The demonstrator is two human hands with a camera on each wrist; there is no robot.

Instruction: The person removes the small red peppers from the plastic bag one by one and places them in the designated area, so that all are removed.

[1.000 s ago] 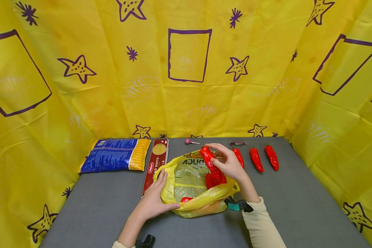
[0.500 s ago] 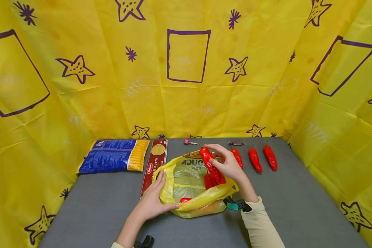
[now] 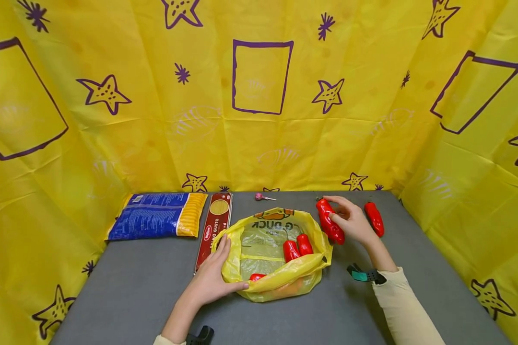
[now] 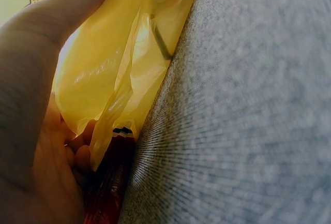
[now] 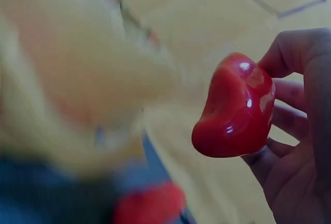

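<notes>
From the head camera I see the yellow plastic bag (image 3: 273, 261) lying open on the grey table (image 3: 134, 292), its thin crinkled film slumped into a wide mouth with dark printed lettering on the far wall. Inside it sit two glossy red peppers (image 3: 297, 247) side by side near the right wall, and a third bit of red (image 3: 259, 277) shows at the near rim under a fold. My left hand (image 3: 213, 280) pinches that near-left rim, thumb laid along the film and fingers curled on the edge; the left wrist view shows the translucent yellow bunched against my palm (image 4: 31, 131) over the woven grey cloth of the table. My right hand (image 3: 351, 221) is just beside the bag's right wall, fingers wrapped round a long, smooth red pepper (image 3: 329, 221); the right wrist view shows its blunt, shiny end (image 5: 235, 113) clamped between fingertips and thumb, the rest behind it blurred. Another red pepper (image 3: 374, 218) lies on the table just right of that hand. Well left of the bag a flat red spaghetti box (image 3: 213, 230) touches the bag's left edge, and next to it lies a blue-and-yellow pillow pack (image 3: 159, 215). A small pink wrapped sweet (image 3: 262, 197) rests by the yellow star-printed backdrop (image 3: 259, 96).
</notes>
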